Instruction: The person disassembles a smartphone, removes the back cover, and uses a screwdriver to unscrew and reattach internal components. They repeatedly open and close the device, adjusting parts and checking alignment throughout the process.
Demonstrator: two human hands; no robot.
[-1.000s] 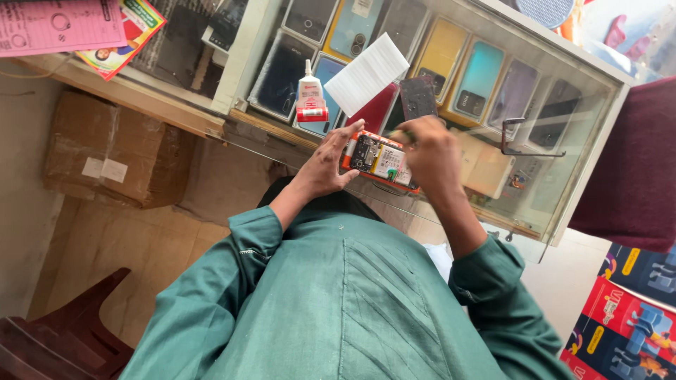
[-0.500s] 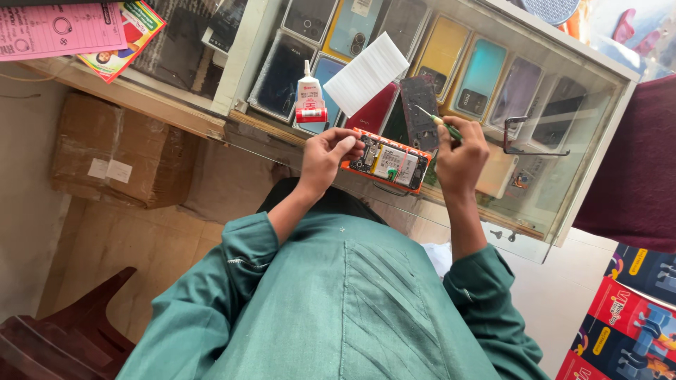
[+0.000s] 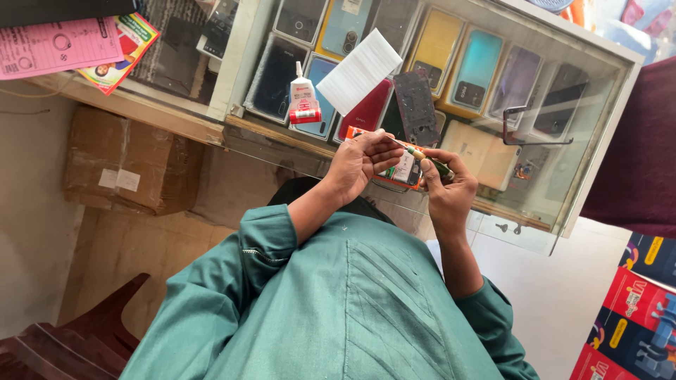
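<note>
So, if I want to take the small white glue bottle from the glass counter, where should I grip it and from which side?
Probably grip the glue bottle around its white body, above the red band at its base, coming from the open side away from the white pad beside it. It stands upright on the glass counter, its narrow nozzle offers little hold, and both hands are busy elsewhere.

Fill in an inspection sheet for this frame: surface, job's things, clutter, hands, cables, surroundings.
Surface: glass counter over phone covers.
Job's things: opened phone; screwdriver.
Clutter: glue bottle, white sheet, dark back panel.
Hands: left hand has a grip on the phone; right hand has a grip on the screwdriver.
Cables: nothing seen.
Surroundings: cardboard box, pink paper, printed boxes.
</note>
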